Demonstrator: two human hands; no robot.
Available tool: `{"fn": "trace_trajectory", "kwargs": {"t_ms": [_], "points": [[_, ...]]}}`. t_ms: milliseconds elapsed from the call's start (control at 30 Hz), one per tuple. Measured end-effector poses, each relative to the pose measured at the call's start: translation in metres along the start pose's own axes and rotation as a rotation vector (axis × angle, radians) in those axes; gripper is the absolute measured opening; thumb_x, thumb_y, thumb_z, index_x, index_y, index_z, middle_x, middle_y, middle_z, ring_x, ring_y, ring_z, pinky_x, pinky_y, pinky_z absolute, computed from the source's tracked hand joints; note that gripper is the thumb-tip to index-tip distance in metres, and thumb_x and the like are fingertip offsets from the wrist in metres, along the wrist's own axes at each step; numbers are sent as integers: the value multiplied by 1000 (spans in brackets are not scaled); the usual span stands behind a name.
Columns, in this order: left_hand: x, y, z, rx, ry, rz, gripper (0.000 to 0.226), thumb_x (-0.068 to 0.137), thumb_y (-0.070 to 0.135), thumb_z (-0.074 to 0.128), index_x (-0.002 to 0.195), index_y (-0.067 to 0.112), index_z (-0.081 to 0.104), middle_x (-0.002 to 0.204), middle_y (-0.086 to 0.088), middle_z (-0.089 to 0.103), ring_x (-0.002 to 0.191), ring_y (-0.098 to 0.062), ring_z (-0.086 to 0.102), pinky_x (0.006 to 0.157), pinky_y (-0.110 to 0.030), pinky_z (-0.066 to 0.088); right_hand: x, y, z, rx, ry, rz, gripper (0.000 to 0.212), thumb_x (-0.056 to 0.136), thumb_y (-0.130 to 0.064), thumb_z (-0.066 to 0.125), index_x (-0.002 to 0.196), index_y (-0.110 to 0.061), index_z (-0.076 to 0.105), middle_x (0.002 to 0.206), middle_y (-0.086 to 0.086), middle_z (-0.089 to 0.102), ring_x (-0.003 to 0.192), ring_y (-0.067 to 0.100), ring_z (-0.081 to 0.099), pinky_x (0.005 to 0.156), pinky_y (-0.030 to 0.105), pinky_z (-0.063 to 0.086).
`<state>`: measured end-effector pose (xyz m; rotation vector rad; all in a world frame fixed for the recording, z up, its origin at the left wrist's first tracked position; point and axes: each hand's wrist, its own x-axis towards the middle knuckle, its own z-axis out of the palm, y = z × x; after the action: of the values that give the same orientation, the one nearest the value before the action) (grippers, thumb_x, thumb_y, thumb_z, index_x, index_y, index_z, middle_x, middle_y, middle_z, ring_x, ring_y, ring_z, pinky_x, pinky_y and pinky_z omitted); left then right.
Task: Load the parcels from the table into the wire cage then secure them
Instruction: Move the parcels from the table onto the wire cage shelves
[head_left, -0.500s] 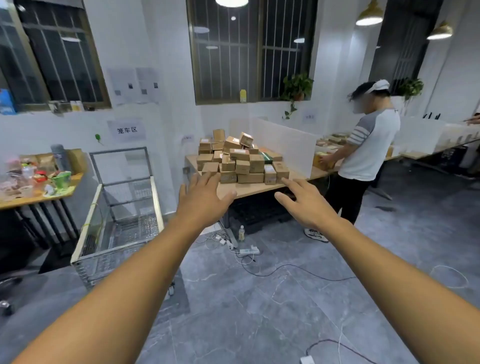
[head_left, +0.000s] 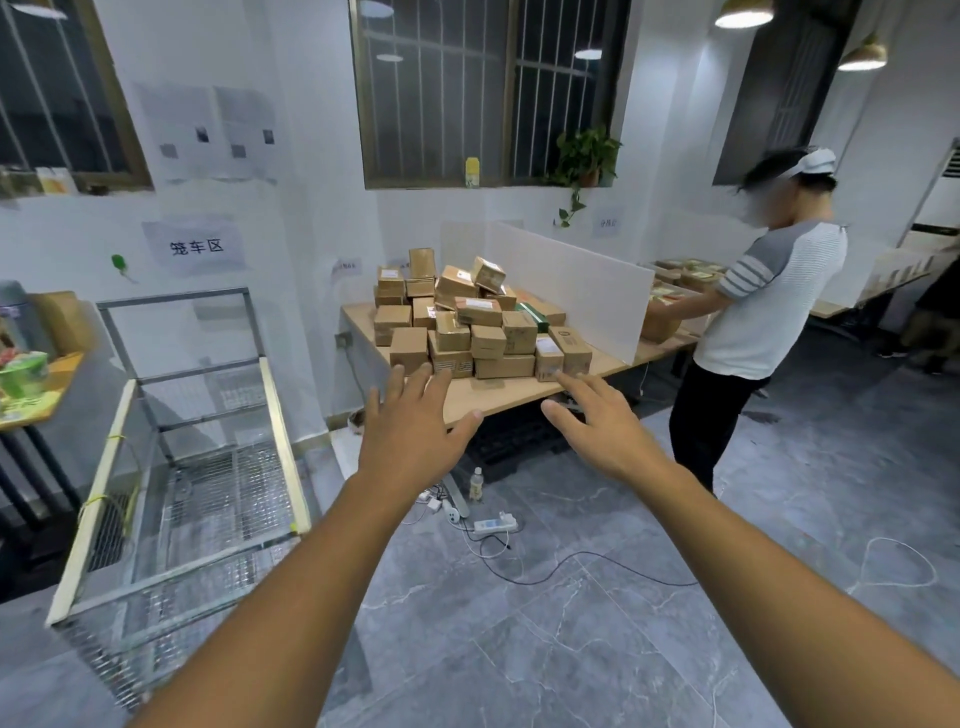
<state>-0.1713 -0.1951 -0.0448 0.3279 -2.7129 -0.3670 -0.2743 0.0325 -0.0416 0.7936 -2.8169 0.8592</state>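
Note:
A heap of several brown cardboard parcels (head_left: 470, 325) is piled on a light wooden table (head_left: 498, 392) against the far wall. The wire cage (head_left: 197, 499), a metal mesh cart with pale wooden top rails, stands on the floor at the left with nothing visible inside. My left hand (head_left: 413, 421) and my right hand (head_left: 597, 418) are stretched out in front of me, fingers spread, holding nothing. Both hands are short of the table's front edge and apart from the parcels.
A person in a white and grey shirt (head_left: 763, 312) stands at the table's right end behind a white divider panel (head_left: 571, 286). Cables, a power strip (head_left: 493, 525) and a small bottle (head_left: 475, 483) lie on the grey tile floor. A cluttered side table (head_left: 36, 395) stands far left.
The table and parcels look larger and closer, so I have moved toward them. Both hands stay outstretched and open.

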Motion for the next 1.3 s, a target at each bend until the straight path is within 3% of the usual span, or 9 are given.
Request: {"fn": "trace_trajectory", "kwargs": {"t_ms": [133,433,833,1100,1300], "points": [[49,-27,27,-1,-22,-8,72,101,65,40,161,28,28,170,1,22,158,-28,9,127,-54,8,53,10,22,-8,9,13,68,102,-62,42,159,-27,37,165,2,35,152,21,24,124,43,20],[190,-65,129,1,-99,-75,71,101,64,42,161,29,29,171,2,22,158,-26,9,127,-55,9,211,85,82,31,-27,31,66,102,-62,42,159,-28,37,166,4,33,154,22,23,126,46,20],[359,-104,226,-10,-127,-307,67,102,61,45,159,27,34,168,2,28,158,-24,13,127,-52,15,430,135,163,138,-237,-57,64,104,-57,44,160,-26,36,167,5,30,157,23,15,126,41,13],[452,-197,266,-25,-93,-420,62,102,56,49,154,23,44,165,-5,34,156,-29,18,124,-54,19,547,116,253,215,-382,-47,68,103,-59,43,161,-24,31,168,1,27,155,19,23,125,42,23],[564,-306,330,27,-99,-415,59,101,58,46,151,25,47,162,-7,38,152,-31,24,123,-51,23,663,94,344,207,-364,0,67,104,-56,46,160,-22,33,166,1,32,152,20,29,122,38,27]]}}
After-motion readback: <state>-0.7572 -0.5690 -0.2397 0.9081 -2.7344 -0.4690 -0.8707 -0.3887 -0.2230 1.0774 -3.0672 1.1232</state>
